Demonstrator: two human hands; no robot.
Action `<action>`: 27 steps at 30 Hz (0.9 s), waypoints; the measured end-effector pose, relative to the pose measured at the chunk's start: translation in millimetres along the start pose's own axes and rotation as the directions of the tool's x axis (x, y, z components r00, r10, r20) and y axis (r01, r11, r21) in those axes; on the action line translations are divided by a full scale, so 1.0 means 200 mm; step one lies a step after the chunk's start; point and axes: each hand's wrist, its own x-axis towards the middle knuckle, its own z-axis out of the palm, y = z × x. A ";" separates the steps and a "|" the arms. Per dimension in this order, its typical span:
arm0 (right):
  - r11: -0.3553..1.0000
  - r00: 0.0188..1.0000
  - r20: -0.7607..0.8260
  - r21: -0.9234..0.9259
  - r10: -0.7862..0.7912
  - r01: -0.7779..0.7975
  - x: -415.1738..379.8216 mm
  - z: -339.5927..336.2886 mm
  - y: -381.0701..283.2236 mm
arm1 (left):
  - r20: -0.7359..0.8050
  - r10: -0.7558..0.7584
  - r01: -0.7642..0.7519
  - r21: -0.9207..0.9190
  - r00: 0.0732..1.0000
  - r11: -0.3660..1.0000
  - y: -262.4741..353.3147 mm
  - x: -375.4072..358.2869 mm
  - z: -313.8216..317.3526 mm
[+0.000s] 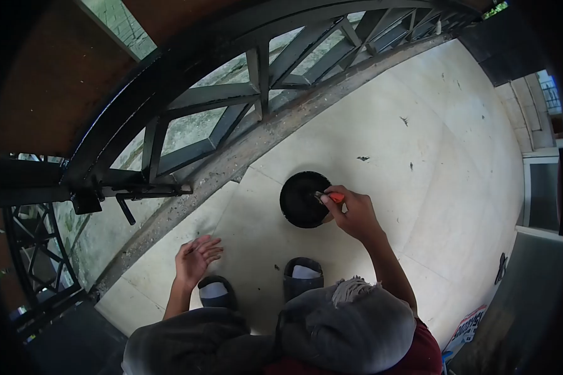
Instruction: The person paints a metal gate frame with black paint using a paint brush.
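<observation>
My right hand (pixel 356 214) is closed on a small tool with a red-orange handle (pixel 336 197). The tool's front end reaches over the right side of a round black container (pixel 302 200) on the pale tiled floor. What the container holds is too dark to make out. My left hand (pixel 196 260) hangs above the floor to the left of my feet, fingers apart and holding nothing.
A dark metal gate (pixel 213 97) with diagonal bars runs across the upper left, with a latch handle (pixel 125 209) low on it. A raised sill (pixel 238 153) lies beneath it. My slippers (pixel 303 278) are below the container. A printed bag (pixel 467 328) is at the lower right.
</observation>
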 end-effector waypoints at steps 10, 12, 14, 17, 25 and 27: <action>0.994 0.993 -0.048 0.023 -0.107 0.108 -0.03 -0.01 0.03 | -0.233 0.141 -0.064 0.311 0.962 0.948 -0.23 -0.14 0.04; 0.982 0.981 -0.050 -0.051 -0.186 0.183 -0.05 0.02 0.07 | -0.204 0.189 -0.014 0.645 0.961 0.764 -0.32 -0.08 0.06; 0.982 0.976 -0.110 -0.013 -0.189 0.189 -0.06 -0.06 -0.02 | -0.122 0.288 -0.047 0.854 0.950 0.517 -0.40 -0.05 0.13; 0.986 0.960 -0.264 0.107 -0.092 0.124 -0.13 -0.11 -0.06 | 0.133 0.454 -0.204 0.972 0.881 0.112 -0.50 -0.01 0.06; 0.929 0.839 -0.432 0.007 -0.332 0.371 -0.27 0.19 -0.05 | 0.204 0.455 -0.160 0.978 0.867 -0.133 -0.48 0.01 0.12; 0.933 0.840 -0.422 -0.049 -0.342 0.356 -0.32 0.18 -0.09 | 0.197 0.458 -0.159 0.980 0.867 -0.120 -0.48 -0.01 0.09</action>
